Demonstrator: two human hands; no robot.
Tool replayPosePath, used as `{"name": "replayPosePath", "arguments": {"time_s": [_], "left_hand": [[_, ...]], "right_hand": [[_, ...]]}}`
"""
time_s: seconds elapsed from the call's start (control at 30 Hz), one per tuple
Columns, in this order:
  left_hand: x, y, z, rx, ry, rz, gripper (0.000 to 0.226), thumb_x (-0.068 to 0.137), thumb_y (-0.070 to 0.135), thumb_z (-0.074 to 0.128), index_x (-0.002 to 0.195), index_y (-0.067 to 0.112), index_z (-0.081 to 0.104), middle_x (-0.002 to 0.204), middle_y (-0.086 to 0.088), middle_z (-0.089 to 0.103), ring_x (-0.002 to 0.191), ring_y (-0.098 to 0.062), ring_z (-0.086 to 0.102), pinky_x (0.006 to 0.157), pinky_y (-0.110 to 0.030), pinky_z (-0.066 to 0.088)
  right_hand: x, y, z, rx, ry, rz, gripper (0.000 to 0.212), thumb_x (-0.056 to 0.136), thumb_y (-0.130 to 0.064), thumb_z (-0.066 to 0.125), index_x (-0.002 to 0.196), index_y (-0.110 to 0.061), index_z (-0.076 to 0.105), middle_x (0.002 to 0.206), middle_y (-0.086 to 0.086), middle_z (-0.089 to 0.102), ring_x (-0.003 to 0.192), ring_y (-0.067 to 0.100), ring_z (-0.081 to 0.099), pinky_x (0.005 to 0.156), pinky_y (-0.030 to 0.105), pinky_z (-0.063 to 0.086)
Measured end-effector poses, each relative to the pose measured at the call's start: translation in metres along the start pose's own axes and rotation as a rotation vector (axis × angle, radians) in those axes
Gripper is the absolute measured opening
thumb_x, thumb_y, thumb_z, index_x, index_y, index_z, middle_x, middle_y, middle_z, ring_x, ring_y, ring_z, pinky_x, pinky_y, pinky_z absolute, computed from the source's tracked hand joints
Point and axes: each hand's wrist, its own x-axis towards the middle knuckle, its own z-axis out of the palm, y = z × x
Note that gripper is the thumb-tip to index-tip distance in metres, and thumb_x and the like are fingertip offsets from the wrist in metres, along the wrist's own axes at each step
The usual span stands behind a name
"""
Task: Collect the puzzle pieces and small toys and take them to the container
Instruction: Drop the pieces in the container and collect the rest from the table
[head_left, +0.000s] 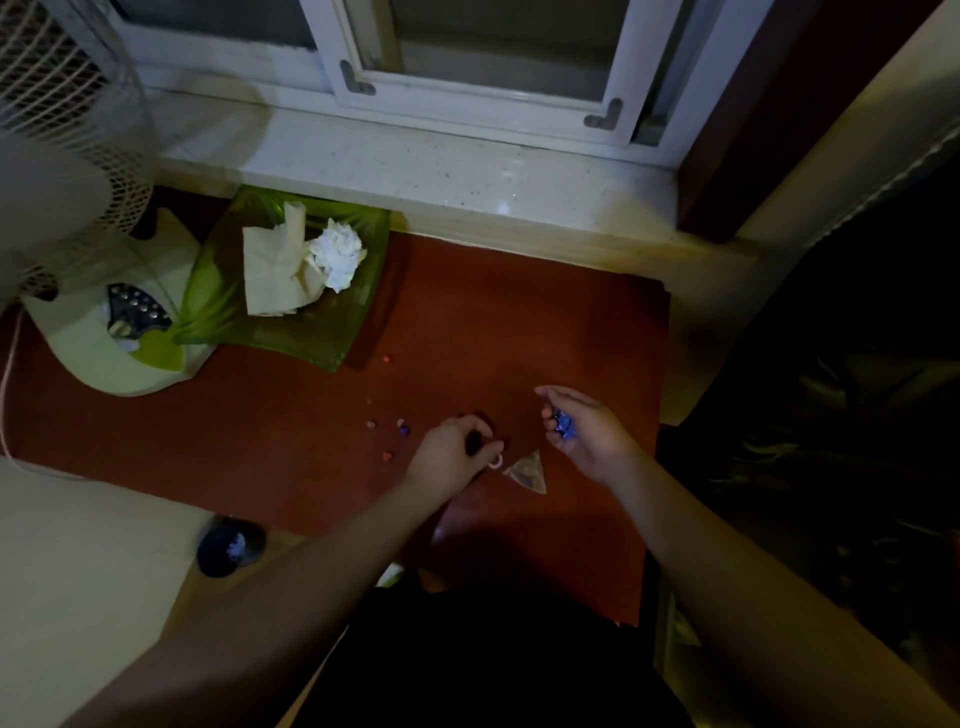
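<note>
Several tiny toys lie scattered on the reddish-brown table (571, 322): a blue-purple one (403, 429), an orange one (386, 456), a grey one (371, 424) and another orange one (387, 358) further back. My left hand (454, 449) rests palm down on the table, fingers curled over a dark piece, with a small pale ring (496, 462) at its fingertips. Cupped palm up to the right, my right hand (582, 431) holds small blue pieces (563, 423). A clear triangular piece (529, 471) lies between the hands.
A green glass tray (223, 306) with crumpled paper and tissue stands at the back left. A fan's base (104, 353) sits at the far left. A dark round object (228, 548) lies below the table's left front edge. Behind runs a white window sill (441, 171).
</note>
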Motion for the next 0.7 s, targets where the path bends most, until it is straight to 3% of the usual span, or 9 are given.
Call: {"name": "replayPosePath", "arguments": {"time_s": [0.1,0.23,0.37,0.53,0.63,0.7], "left_hand": [[0.001,-0.007,0.008,0.158,-0.091,0.093,0.036,0.077,0.029,0.075,0.11,0.019,0.062,0.109,-0.004,0.054,0.097,-0.018,0.055,0.081,-0.024,0.039],[0.001,-0.014,0.014,0.243,-0.075,0.207,0.024,0.081,0.027,0.073,0.099,0.016,0.062,0.104,0.0,0.041,0.088,-0.016,0.052,0.082,-0.032,0.046],[-0.001,-0.017,0.018,0.274,-0.075,0.302,0.018,0.091,0.029,0.061,0.094,0.012,0.059,0.104,-0.005,0.044,0.08,-0.021,0.055,0.072,-0.032,0.046],[-0.004,-0.015,0.011,0.048,-0.012,0.221,0.013,0.088,0.014,0.059,0.082,0.014,0.047,0.08,0.0,0.049,0.07,-0.014,0.046,0.065,-0.025,0.031],[-0.008,-0.012,0.009,-0.087,-0.024,0.109,0.022,0.087,0.008,0.056,0.076,0.019,0.04,0.06,0.005,0.054,0.052,-0.007,0.05,0.055,-0.024,0.035],[-0.01,-0.002,0.01,-0.288,-0.1,0.031,0.023,0.09,0.001,0.048,0.078,0.017,0.036,0.063,0.005,0.062,0.05,-0.004,0.053,0.052,-0.021,0.039]], "right_hand": [[0.0,0.002,-0.002,-0.003,0.008,0.007,0.017,0.098,-0.012,0.05,0.104,-0.008,0.065,0.073,0.003,0.054,0.062,0.011,0.047,0.055,0.02,0.037],[0.0,0.003,-0.001,0.001,0.002,0.009,0.017,0.098,-0.011,0.05,0.106,-0.007,0.065,0.072,0.003,0.053,0.06,0.01,0.047,0.053,0.019,0.037],[-0.002,0.001,0.002,0.002,-0.002,0.007,0.018,0.098,-0.01,0.05,0.108,-0.005,0.064,0.072,0.003,0.053,0.06,0.01,0.046,0.05,0.017,0.037],[-0.002,0.002,0.004,0.024,-0.008,0.008,0.018,0.098,-0.009,0.049,0.106,-0.005,0.064,0.072,0.004,0.052,0.06,0.011,0.045,0.049,0.017,0.038],[-0.003,0.002,0.007,0.0,-0.006,0.003,0.017,0.098,-0.009,0.048,0.105,-0.006,0.064,0.071,0.004,0.051,0.06,0.01,0.044,0.051,0.019,0.037],[-0.003,0.003,0.009,0.002,0.005,0.005,0.017,0.098,-0.009,0.049,0.104,-0.006,0.064,0.071,0.004,0.051,0.06,0.01,0.044,0.052,0.019,0.036]]}}
